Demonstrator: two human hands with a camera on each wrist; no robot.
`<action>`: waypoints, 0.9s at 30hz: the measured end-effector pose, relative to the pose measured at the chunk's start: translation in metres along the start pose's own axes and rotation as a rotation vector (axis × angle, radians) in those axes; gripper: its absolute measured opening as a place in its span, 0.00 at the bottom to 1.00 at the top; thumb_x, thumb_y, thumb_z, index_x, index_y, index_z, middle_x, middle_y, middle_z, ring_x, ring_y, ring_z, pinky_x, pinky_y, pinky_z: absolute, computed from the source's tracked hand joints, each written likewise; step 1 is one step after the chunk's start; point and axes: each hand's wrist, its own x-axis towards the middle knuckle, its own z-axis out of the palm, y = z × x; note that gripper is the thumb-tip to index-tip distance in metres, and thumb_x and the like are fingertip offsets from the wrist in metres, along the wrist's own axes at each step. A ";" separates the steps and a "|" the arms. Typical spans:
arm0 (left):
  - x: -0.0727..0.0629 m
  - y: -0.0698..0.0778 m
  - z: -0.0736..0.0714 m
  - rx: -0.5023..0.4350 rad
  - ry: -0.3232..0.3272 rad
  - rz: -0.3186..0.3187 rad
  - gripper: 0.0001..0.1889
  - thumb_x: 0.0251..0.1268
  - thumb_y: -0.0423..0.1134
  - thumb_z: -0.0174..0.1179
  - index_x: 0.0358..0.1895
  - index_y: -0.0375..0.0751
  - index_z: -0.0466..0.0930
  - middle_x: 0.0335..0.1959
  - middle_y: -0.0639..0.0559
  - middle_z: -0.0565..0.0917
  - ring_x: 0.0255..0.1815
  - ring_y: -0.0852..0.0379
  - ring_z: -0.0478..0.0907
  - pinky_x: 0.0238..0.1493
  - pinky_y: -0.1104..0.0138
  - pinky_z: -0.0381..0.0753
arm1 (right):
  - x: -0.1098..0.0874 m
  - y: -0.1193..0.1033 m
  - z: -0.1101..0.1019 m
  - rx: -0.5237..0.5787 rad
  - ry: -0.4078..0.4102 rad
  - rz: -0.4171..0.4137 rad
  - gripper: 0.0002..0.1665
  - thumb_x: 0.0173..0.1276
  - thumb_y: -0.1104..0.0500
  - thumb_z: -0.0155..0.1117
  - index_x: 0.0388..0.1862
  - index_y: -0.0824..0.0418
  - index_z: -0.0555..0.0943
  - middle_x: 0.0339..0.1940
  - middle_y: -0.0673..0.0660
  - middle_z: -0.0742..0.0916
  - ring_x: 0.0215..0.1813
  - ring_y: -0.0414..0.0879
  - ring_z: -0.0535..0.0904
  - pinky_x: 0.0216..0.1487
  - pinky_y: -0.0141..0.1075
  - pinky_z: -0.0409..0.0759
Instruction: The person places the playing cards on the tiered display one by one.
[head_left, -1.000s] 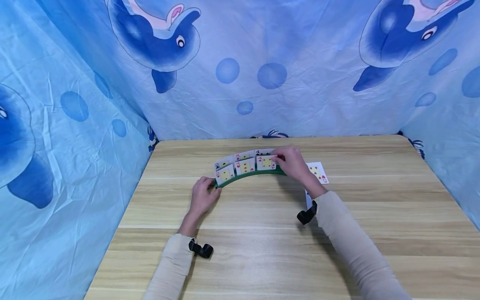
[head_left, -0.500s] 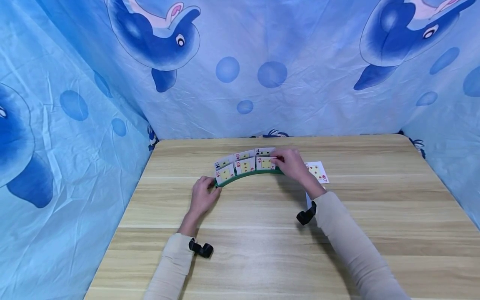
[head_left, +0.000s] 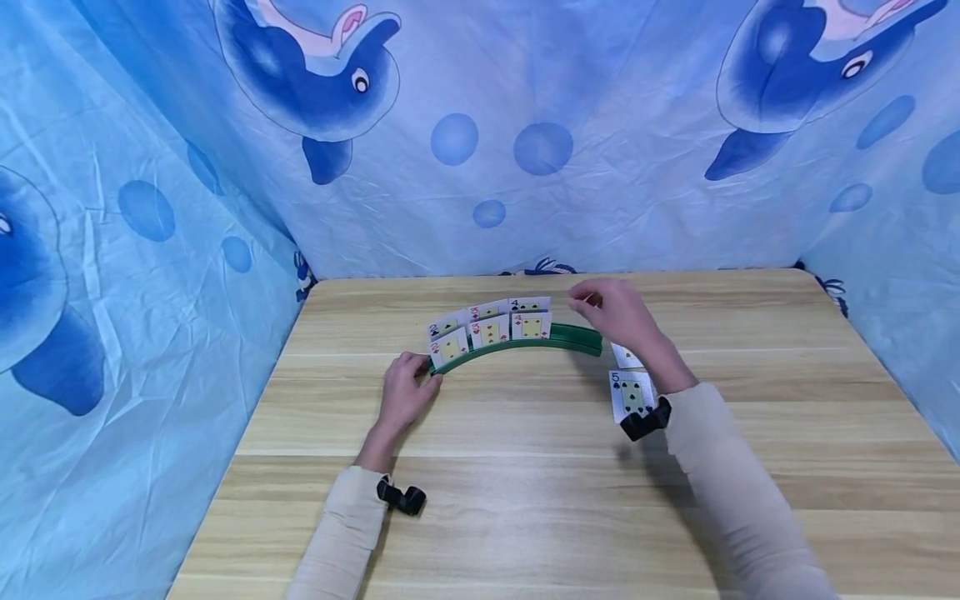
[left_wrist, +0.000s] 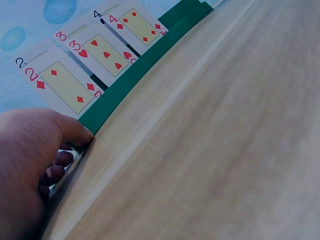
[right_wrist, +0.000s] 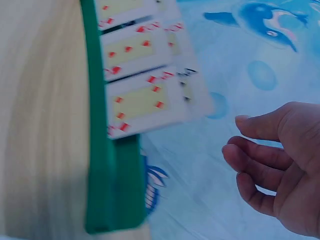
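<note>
A curved green card holder [head_left: 576, 335] stands on the table with two rows of playing cards in it. In front are the two of diamonds [left_wrist: 62, 85], three of hearts [left_wrist: 102, 54] and four of diamonds [left_wrist: 137, 29]; a two, a three and a four show behind them. My left hand [head_left: 407, 392] grips the holder's left end, thumb in front and fingers behind. Off the holder's right part, my right hand [head_left: 617, 312] is raised with loosely bent fingers and nothing between them. The holder's right stretch bears no cards.
On the wooden table [head_left: 517, 500], a five of spades [head_left: 632, 395] lies face up right of the holder. Another card [head_left: 626, 357] lies just beyond it, partly hidden by the right forearm. A blue dolphin-print cloth [head_left: 495, 83] hangs behind the table and at both sides.
My right hand has let go of the four of diamonds in the front row and moved right and up, baring the holder's right end and the five of spades. The left hand stays put.
</note>
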 end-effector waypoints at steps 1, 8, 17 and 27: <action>0.000 0.000 0.000 0.001 -0.001 0.001 0.20 0.59 0.38 0.68 0.52 0.30 0.82 0.49 0.38 0.82 0.52 0.41 0.77 0.59 0.49 0.73 | -0.002 0.001 -0.005 0.001 0.004 0.005 0.14 0.73 0.60 0.62 0.52 0.65 0.85 0.46 0.64 0.89 0.42 0.55 0.85 0.42 0.49 0.82; 0.000 -0.001 0.000 0.003 0.016 0.020 0.20 0.58 0.38 0.68 0.52 0.29 0.82 0.48 0.38 0.82 0.50 0.41 0.77 0.57 0.49 0.73 | -0.013 0.014 -0.027 -0.027 0.016 0.023 0.14 0.73 0.60 0.61 0.52 0.67 0.84 0.48 0.67 0.88 0.46 0.59 0.85 0.45 0.52 0.83; 0.000 -0.002 0.002 0.004 0.031 0.049 0.18 0.58 0.37 0.68 0.49 0.29 0.83 0.47 0.37 0.83 0.49 0.41 0.78 0.57 0.50 0.74 | -0.025 0.045 -0.030 -0.017 -0.002 0.086 0.15 0.72 0.63 0.62 0.52 0.70 0.83 0.49 0.69 0.88 0.46 0.61 0.85 0.45 0.52 0.83; -0.001 -0.001 0.002 0.008 0.042 0.058 0.18 0.57 0.37 0.68 0.49 0.29 0.83 0.46 0.37 0.83 0.48 0.41 0.78 0.56 0.49 0.74 | -0.036 0.074 -0.018 -0.056 -0.053 0.135 0.16 0.68 0.64 0.65 0.53 0.70 0.83 0.51 0.70 0.87 0.49 0.62 0.84 0.48 0.52 0.83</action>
